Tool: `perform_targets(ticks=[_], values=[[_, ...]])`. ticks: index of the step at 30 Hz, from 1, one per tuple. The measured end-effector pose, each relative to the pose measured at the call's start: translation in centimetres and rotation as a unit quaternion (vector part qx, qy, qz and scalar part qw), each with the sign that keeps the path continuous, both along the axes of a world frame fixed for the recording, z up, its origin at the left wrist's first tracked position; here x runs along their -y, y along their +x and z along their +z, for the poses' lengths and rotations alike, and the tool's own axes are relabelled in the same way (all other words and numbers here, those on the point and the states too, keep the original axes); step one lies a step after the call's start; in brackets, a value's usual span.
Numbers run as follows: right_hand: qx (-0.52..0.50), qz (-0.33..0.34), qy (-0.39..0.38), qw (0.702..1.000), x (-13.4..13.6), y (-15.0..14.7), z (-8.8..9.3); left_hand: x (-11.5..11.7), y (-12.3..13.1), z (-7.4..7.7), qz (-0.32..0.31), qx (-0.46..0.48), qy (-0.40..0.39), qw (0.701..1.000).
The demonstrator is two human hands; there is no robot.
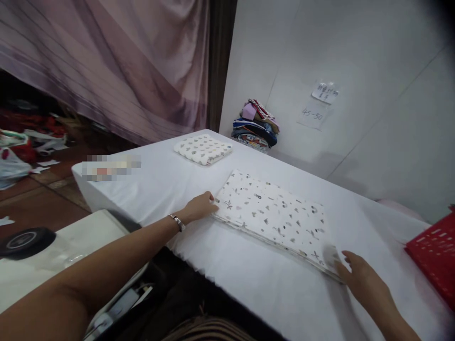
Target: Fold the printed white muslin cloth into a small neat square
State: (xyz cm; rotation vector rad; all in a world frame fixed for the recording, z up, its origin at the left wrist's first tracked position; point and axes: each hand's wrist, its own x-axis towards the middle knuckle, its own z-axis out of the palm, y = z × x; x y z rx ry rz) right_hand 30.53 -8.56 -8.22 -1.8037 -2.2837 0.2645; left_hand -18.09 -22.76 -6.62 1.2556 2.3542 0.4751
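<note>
A white folded cloth (270,213) printed with small grey and beige motifs lies flat on the white-covered table in front of me. Its layers show along the near edge. My left hand (200,207), with a metal bracelet on the wrist, is closed at the cloth's left corner, thumb against the edge. At the opposite end, my right hand (359,272) has its thumb on the right corner and its fingers curled around the side. The undersides of both grips are hidden. Farther back lies a smaller folded cloth (202,149) with a grey pattern.
A pile of folded fabrics (254,125) stands by the wall behind the table. A red perforated basket (433,251) sits at the right. Paper notes (314,113) hang on the wall. A white machine-like surface (81,241) with a black round part is at lower left.
</note>
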Motion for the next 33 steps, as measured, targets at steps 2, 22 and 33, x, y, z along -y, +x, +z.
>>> perform_targets(ticks=[2, 22, 33], values=[[-0.022, 0.111, 0.066, 0.991, 1.4, -3.0, 0.5, 0.2, 0.0, 0.1, 0.001, 0.009, 0.009, 1.000], [-0.110, 0.464, 0.130, 0.869, 5.8, -25.7, -0.5, 2.3, 0.5, -0.7, -0.358, -0.221, 0.288, 0.860], [-0.195, 0.414, 0.095, 0.884, 6.0, -25.6, -1.5, 2.7, -0.2, -1.0, -0.363, -0.277, 0.275, 0.846]])
